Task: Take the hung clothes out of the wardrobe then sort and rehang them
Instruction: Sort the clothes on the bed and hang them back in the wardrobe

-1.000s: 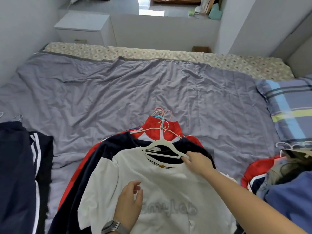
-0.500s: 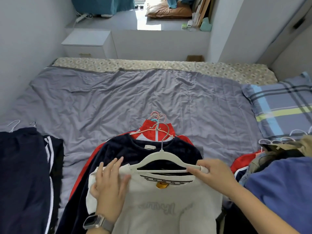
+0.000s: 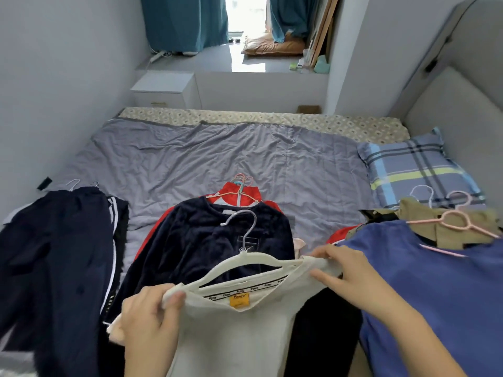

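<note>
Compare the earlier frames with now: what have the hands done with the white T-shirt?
The left hand, earlier open above the white T-shirt, now grips its left shoulder; the right hand still pinches the right shoulder. Shirt and white hanger are lifted toward the camera. Navy sweater unchanged.

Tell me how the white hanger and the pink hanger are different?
The white hanger is broad and flat; the pink hanger is thin like wire. The white hanger is lifted, with both hands, left and right, pulling a white shirt onto it; the pink hanger lies on the clothes pile with a blue shirt, untouched. Both have a hook on top.
</note>
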The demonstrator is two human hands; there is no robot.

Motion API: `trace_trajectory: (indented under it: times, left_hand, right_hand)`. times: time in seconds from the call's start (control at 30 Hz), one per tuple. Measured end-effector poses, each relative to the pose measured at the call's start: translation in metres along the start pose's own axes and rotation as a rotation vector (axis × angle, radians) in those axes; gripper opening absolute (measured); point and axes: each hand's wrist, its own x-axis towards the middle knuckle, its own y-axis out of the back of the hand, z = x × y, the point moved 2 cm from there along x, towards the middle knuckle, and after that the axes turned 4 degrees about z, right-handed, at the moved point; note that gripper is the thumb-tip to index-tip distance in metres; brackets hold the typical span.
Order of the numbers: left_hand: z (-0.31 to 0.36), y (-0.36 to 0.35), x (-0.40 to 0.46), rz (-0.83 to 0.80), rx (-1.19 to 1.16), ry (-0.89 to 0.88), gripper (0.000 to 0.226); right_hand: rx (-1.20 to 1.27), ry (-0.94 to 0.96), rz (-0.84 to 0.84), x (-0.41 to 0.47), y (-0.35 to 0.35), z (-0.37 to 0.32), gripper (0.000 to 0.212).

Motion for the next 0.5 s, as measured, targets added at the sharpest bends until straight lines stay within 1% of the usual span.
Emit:
trace_trajectory:
  times: [0.1, 0.2, 0.3, 0.4, 0.5]
  left_hand:
    - [0.030, 0.020, -0.044, 0.041, 0.029, -0.001, 0.031]
    - [0.053, 0.043, -0.076, 0.097, 0.002, -0.011, 0.022]
    - [0.075, 0.067, -0.106, 0.158, -0.017, -0.010, 0.019]
    - [0.092, 0.095, -0.127, 0.201, -0.018, -0.064, 0.020]
    - [0.102, 0.121, -0.142, 0.246, 0.005, -0.085, 0.024]
  right_hand:
    - [-0.045, -0.022, 0.049, -0.045, 0.017, 0.004, 0.012]
    - [-0.074, -0.031, 0.067, -0.079, 0.027, -0.006, 0.008]
    - [-0.083, -0.040, 0.125, -0.108, 0.044, -0.017, 0.009]
    - [0.003, -0.026, 0.167, -0.132, 0.064, -0.037, 0.004]
    - [0.123, -0.016, 0.206, -0.154, 0.078, -0.063, 0.007]
